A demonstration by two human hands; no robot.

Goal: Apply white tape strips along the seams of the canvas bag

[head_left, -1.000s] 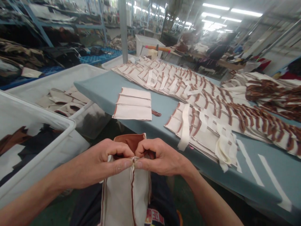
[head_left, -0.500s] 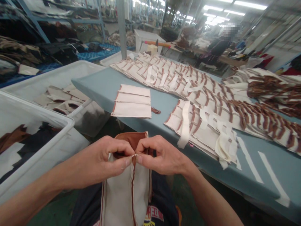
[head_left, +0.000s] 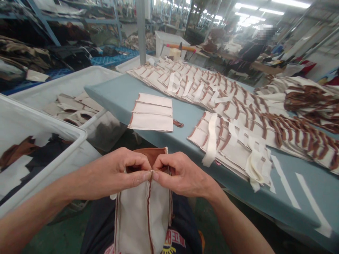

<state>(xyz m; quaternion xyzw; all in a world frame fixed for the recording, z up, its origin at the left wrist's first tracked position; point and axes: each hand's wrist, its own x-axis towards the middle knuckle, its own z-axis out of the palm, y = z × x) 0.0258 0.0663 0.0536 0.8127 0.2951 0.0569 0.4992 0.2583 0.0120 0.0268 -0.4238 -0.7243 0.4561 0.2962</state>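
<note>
A cream canvas pouch [head_left: 143,215] with brown trim and a brown lining hangs over my lap. My left hand [head_left: 116,173] and my right hand [head_left: 180,174] both pinch its top edge, thumbs meeting at the centre seam, fingers closed. Just beyond, on the blue-grey table [head_left: 119,97], lies a small stack of three flat cream pouches [head_left: 152,116] with a brown tab beside it.
Long overlapping rows of cream and brown pouches [head_left: 238,116] cover the table's middle and right, with white strips laid across them. Two white bins [head_left: 63,88] with fabric pieces stand at the left. Shelving fills the back left; a person works at a far bench.
My hands keep pinching the pouch's top edge, with only small shifts of the fingers. The camera view has drifted slightly.
</note>
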